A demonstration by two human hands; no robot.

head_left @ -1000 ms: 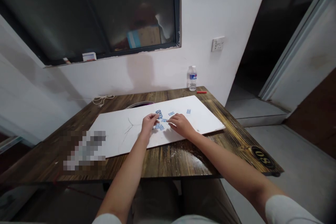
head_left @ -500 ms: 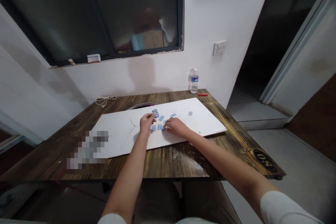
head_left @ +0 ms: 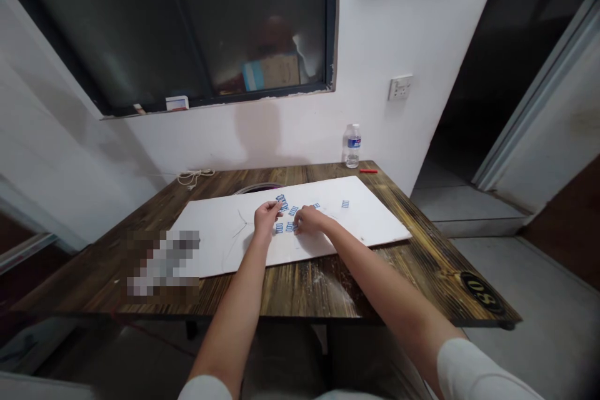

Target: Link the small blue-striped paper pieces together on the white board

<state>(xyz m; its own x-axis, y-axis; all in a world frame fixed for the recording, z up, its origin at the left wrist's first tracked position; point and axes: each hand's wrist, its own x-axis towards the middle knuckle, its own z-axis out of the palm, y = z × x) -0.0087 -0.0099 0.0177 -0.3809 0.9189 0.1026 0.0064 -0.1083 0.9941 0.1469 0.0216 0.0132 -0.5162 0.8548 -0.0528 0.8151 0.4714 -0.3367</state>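
On a white board point(head_left: 220, 225) lie several small blue pieces point(head_left: 293, 210) that look like little slatted rectangles, most of them grouped around my hands. One lone blue piece point(head_left: 345, 204) is farther right. My left hand point(head_left: 266, 220) is pinched closed at the left of the group, its fingertips against blue pieces at the far side; whether one is between them is unclear. Fingers curled down, my right hand point(head_left: 309, 220) reaches the board just right of the group. Its fingertips hide part of the pieces there, and what they pinch cannot be seen.
The board rests on a dark wooden table point(head_left: 300, 290). A water bottle point(head_left: 354, 147) and a red pen-like stick point(head_left: 368, 170) are at the back right. A coiled white cable point(head_left: 194, 176) lies at the back left. A blurred patch point(head_left: 164, 262) covers the board's left corner.
The whole view has shifted slightly to the right. My right hand has moved a little up the board, now partly covering a piece beyond it. My left hand keeps its pinch near the same pieces.
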